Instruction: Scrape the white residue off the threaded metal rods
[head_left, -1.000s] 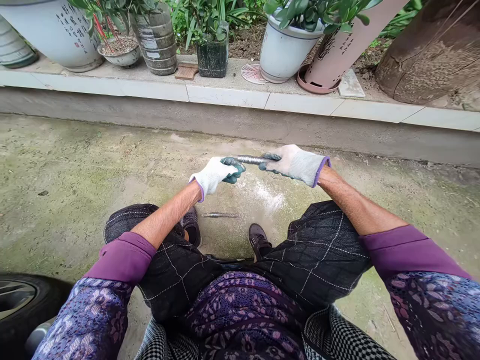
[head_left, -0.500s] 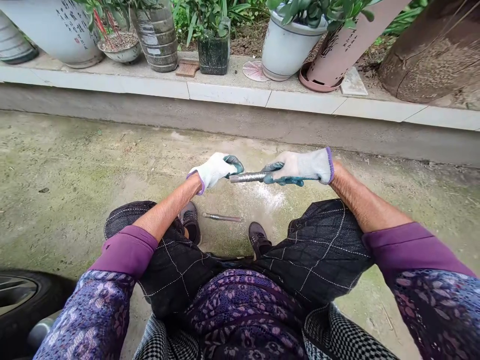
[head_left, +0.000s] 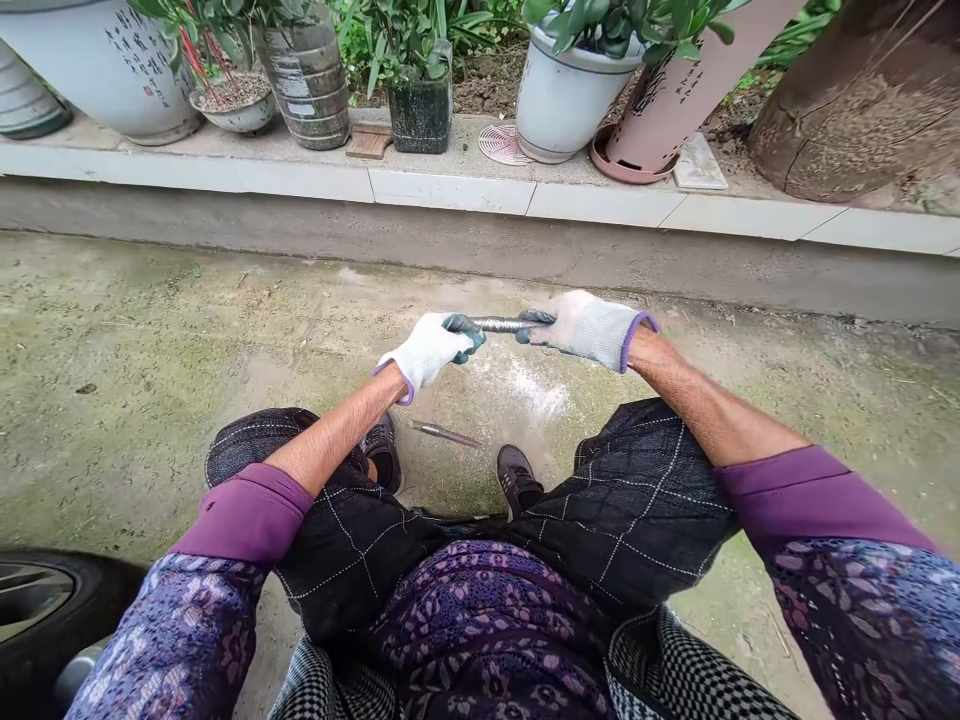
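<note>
In gloved left hand (head_left: 439,345): one end of a wire-wound rod (head_left: 501,325), pinched in coated fingertips. In gloved right hand (head_left: 577,328): opposite end, gripped in curled fingers. Half a second ago, left end exposed and lower; now tucked into left fingers, rod level between both hands, apparently steadied at each end. Below, between shoes: second, thinner-looking rod (head_left: 448,433), slanting more than before; unclear whether lying or hanging. Nearby, white powder (head_left: 536,390) on mossy concrete (head_left: 300,300). Beyond: tiled ledge (head_left: 450,190) with white flowerpot (head_left: 566,100). Far left: tyre (head_left: 97,610).
</note>
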